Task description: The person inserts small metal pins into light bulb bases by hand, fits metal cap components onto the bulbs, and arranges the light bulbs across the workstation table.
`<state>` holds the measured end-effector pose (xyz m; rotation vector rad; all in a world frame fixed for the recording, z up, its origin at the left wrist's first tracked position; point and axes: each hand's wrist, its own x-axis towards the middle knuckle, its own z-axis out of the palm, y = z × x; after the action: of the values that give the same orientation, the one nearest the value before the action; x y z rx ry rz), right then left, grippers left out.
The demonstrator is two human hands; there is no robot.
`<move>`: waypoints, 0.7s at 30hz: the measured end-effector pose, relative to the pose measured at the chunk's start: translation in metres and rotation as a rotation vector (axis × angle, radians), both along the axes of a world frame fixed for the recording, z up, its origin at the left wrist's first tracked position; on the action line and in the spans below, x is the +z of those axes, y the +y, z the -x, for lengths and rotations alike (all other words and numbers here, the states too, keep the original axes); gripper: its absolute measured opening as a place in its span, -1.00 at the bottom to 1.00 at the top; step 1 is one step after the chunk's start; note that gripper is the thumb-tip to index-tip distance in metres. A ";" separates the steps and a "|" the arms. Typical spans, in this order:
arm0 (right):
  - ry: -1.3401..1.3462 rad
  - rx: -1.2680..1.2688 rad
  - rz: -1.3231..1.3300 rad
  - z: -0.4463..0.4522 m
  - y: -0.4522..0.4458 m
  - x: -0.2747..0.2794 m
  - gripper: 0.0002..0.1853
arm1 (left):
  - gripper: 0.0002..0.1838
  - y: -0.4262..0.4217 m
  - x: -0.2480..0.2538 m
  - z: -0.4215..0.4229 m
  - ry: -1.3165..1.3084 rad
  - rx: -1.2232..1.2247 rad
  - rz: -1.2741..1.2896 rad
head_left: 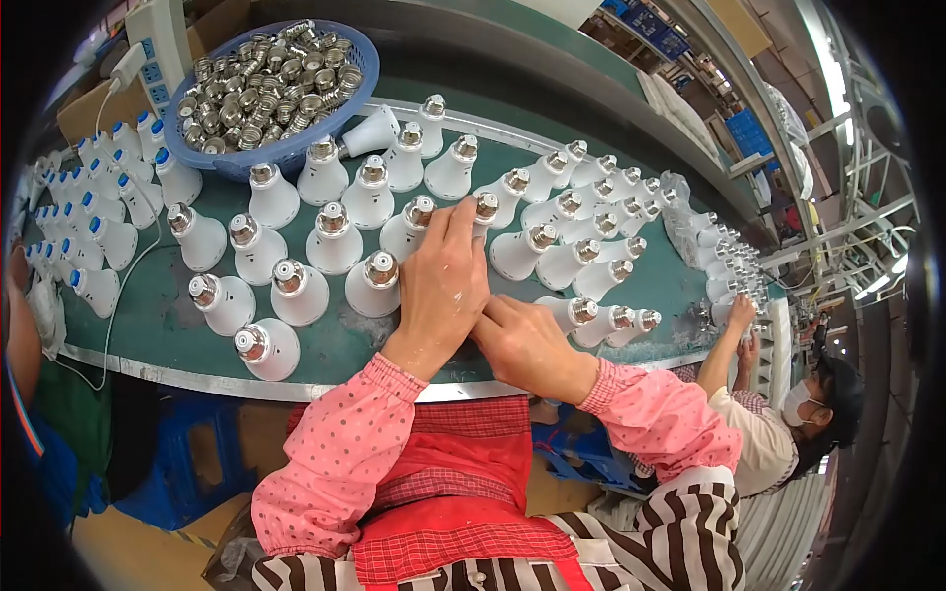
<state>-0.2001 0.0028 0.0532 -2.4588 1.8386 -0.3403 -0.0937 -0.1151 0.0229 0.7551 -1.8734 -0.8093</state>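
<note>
White LED bulbs with silver screw caps stand cap-up on the green worktable. My left hand (445, 286) reaches forward with its fingers closed against one LED bulb (481, 230), whose silver cap shows just beside the fingertips. Most of that bulb's body is hidden behind the hand. My right hand (532, 345) is curled closed, its fingertips tucked against the left hand's thumb side; whatever lies inside it is hidden. Just left of my left hand stands another bulb (371, 292). A further bulb (570, 311) stands close beyond my right hand.
A blue basket (367, 61) full of metal screw caps sits at the back left. Blue-capped bulbs (116, 241) and a white cable (133, 258) are at the left. The table's metal edge (227, 386) runs before me. At the right a masked co-worker (764, 433) handles more bulbs.
</note>
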 end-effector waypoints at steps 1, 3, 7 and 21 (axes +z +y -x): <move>0.031 0.015 -0.006 0.000 -0.001 -0.005 -0.76 | -0.55 0.002 0.000 -0.003 0.006 0.007 0.012; 0.077 0.067 0.019 0.000 -0.006 -0.012 -0.75 | -0.56 0.009 0.004 -0.011 0.066 -0.008 -0.068; 0.057 0.128 0.100 0.003 -0.015 -0.023 -0.77 | -0.56 0.023 0.002 -0.024 0.144 -0.019 -0.083; -0.076 -0.026 -0.001 0.000 0.003 -0.006 -0.84 | -0.64 0.070 -0.016 -0.088 0.120 -0.007 0.006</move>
<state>-0.2001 0.0063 0.0472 -2.3877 1.8418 -0.4280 -0.0057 -0.0450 0.0072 0.6813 -1.7712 -0.8353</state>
